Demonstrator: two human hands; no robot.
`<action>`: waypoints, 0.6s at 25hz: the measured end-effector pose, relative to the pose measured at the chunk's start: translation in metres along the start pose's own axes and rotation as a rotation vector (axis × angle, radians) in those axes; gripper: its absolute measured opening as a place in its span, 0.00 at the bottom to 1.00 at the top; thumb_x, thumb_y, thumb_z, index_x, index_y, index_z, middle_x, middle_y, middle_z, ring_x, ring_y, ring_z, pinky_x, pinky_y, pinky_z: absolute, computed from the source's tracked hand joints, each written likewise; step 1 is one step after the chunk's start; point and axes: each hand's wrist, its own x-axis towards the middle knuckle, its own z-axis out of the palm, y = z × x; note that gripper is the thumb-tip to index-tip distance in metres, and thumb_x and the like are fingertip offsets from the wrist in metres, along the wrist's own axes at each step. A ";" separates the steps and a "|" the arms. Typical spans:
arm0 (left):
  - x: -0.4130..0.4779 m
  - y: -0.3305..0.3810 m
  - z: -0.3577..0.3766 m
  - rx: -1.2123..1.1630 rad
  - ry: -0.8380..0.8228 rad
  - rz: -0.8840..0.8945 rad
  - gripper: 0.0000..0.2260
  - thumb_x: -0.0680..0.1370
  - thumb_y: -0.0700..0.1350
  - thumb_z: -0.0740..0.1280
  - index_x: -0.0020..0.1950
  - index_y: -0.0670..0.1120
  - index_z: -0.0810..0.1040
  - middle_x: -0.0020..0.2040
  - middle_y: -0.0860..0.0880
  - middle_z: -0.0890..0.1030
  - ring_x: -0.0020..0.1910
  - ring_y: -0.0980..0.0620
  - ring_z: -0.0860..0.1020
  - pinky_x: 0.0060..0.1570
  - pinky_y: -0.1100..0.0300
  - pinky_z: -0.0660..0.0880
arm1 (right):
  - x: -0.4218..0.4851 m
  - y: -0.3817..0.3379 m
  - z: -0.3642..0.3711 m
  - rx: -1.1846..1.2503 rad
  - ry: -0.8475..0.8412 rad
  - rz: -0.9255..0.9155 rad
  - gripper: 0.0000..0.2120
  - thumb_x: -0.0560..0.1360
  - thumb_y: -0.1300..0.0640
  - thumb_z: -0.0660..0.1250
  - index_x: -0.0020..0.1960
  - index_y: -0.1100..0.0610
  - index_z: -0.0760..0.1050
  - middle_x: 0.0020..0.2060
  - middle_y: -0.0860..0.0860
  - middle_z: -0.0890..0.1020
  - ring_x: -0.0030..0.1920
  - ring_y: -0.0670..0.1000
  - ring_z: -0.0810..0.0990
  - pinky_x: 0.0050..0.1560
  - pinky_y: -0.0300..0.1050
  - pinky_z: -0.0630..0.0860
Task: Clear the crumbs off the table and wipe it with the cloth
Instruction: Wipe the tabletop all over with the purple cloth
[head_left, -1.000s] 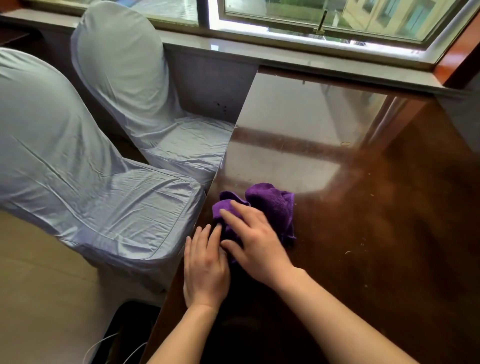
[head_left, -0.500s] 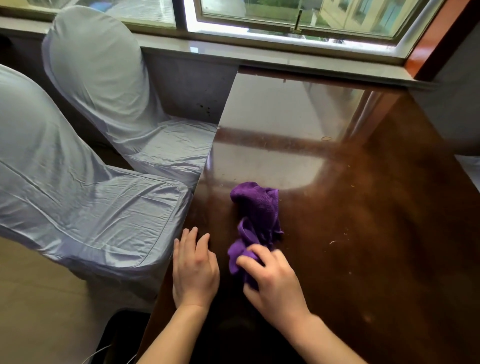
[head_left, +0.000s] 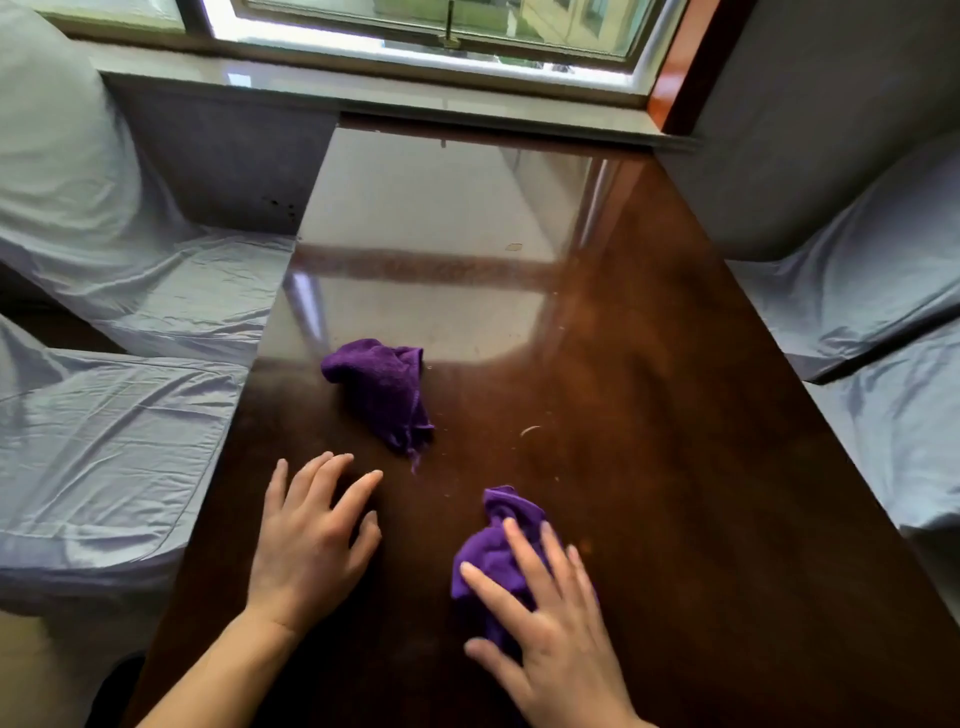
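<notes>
Since half a second ago the right hand (head_left: 550, 618) has slid toward the lower right of the frame, dragging a crumpled purple microfibre cloth (head_left: 496, 558) with it. A second bunched purple cloth (head_left: 382, 389) now lies alone at centre frame; whether the two are separate pieces or one that came apart I cannot tell. Right hand: fingers spread flat, pressing down on the near cloth, not clenched around it. Left hand (head_left: 306, 545): open, palm down on the glossy dark brown wooden surface (head_left: 675, 415), holding nothing, well apart from the right. Key relation: the remaining pale crumbs (head_left: 530, 430) sit up and slightly right of the right hand, between the two purple bundles and toward the right edge. The centre cloth's long axis runs from upper left to lower right, its tail pointing at the gap between the hands; the left hand is nearer to it. My read is that the right hand is better placed to sweep the crumbs.
</notes>
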 end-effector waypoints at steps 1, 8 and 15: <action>0.003 0.016 0.002 0.004 -0.060 -0.038 0.22 0.75 0.56 0.58 0.66 0.54 0.76 0.66 0.41 0.76 0.69 0.41 0.70 0.70 0.33 0.58 | 0.008 0.002 0.005 0.011 -0.002 -0.037 0.29 0.73 0.35 0.64 0.73 0.34 0.63 0.79 0.49 0.62 0.78 0.59 0.58 0.77 0.61 0.58; 0.008 0.057 0.023 0.136 -0.221 -0.223 0.26 0.76 0.64 0.47 0.74 0.67 0.56 0.78 0.46 0.60 0.78 0.43 0.49 0.72 0.32 0.43 | 0.024 0.132 -0.019 -0.055 0.221 0.376 0.25 0.71 0.59 0.75 0.67 0.54 0.77 0.71 0.64 0.73 0.71 0.68 0.70 0.69 0.66 0.70; 0.010 0.060 0.024 0.139 -0.245 -0.331 0.29 0.74 0.66 0.44 0.76 0.66 0.49 0.80 0.44 0.52 0.78 0.40 0.42 0.70 0.29 0.41 | 0.092 0.082 -0.005 0.143 0.322 0.369 0.11 0.77 0.53 0.71 0.58 0.50 0.84 0.71 0.59 0.74 0.68 0.71 0.70 0.71 0.65 0.65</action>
